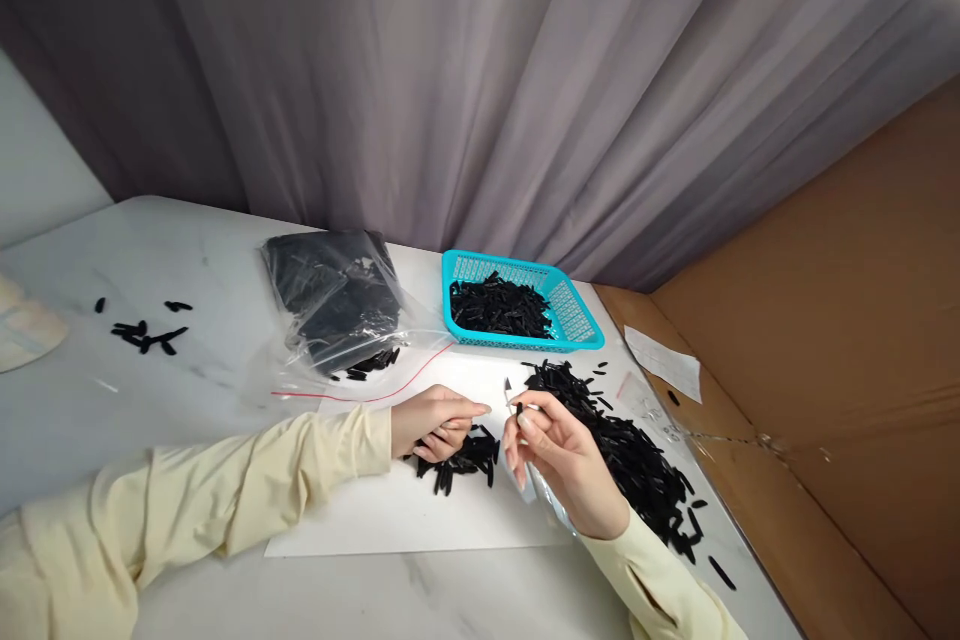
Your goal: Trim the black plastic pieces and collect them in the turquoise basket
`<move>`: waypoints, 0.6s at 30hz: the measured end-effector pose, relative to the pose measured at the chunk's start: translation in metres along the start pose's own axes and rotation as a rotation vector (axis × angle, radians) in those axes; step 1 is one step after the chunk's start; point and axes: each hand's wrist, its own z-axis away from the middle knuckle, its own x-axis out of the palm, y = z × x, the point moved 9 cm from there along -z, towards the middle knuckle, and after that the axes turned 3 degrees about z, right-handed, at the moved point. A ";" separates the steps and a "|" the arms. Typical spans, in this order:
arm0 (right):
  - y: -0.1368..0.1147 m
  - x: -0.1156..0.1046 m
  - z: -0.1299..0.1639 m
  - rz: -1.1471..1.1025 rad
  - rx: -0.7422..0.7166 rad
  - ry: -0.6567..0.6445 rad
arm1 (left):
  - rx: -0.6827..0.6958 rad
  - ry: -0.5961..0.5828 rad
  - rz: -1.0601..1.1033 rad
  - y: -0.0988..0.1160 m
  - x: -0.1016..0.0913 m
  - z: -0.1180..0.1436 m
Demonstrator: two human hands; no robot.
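My left hand point(436, 425) is closed, thumb and index finger together and pointing right. Whatever its fingers may hold is hidden. It hovers over a small heap of slim black pieces point(469, 458) on a white sheet point(390, 520). My right hand point(559, 450) is just to the right, pinching a thin, pale tool with a dark pointed tip point(508, 387). A small black piece point(519, 409) shows at its fingertips. The exact kind of tool is too small to tell. Beside this hand spreads a larger heap of black pieces point(637, 460).
A turquoise basket point(525, 342) of black pieces stands at the back. Left of it lies a clear zip bag point(337, 290) with dark contents. Loose pieces point(146, 335) lie far left. A cardboard wall point(840, 340) and paper slip point(664, 362) are right; a grey curtain point(420, 70) hangs behind.
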 end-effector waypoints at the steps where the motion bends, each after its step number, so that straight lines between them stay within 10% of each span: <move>1: 0.007 0.001 0.002 -0.057 0.033 -0.011 | -0.006 -0.003 -0.014 0.000 0.001 0.000; 18: 0.056 0.001 -0.002 -0.424 0.208 0.056 | 0.030 0.043 -0.290 -0.005 0.013 0.010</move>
